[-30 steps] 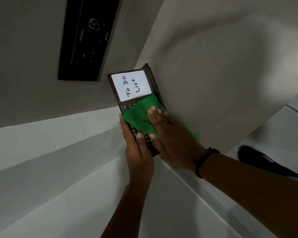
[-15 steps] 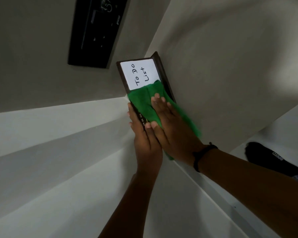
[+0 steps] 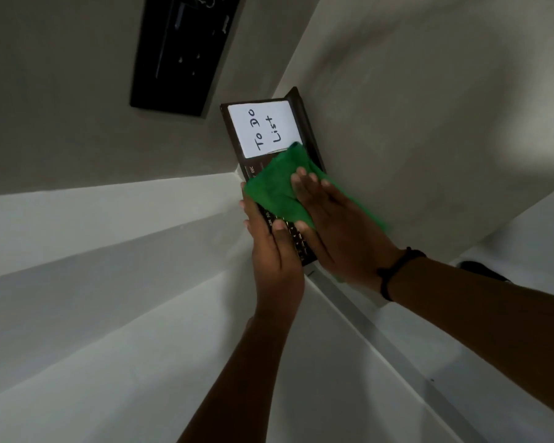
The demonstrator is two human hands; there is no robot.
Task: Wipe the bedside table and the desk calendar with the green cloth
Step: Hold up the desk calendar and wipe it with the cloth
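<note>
The dark desk calendar (image 3: 237,132) stands in the corner, with a white "To Do List" note on its upper face. My left hand (image 3: 274,251) grips its near left edge, thumb on the front. My right hand (image 3: 336,228) lies flat on the green cloth (image 3: 275,187), pressing it against the calendar's lower face, where month labels show. The cloth's top edge touches the note's lower corner. The white bedside table top (image 3: 141,346) spreads below my arms.
A black switch panel (image 3: 183,49) is mounted on the grey wall to the upper left. A grey wall (image 3: 429,123) rises right behind the calendar. A dark shoe (image 3: 480,270) lies on the light floor at the right.
My right hand with the cloth slid up the calendar face toward the note and then back down a little. The left hand kept its hold on the calendar's edge.
</note>
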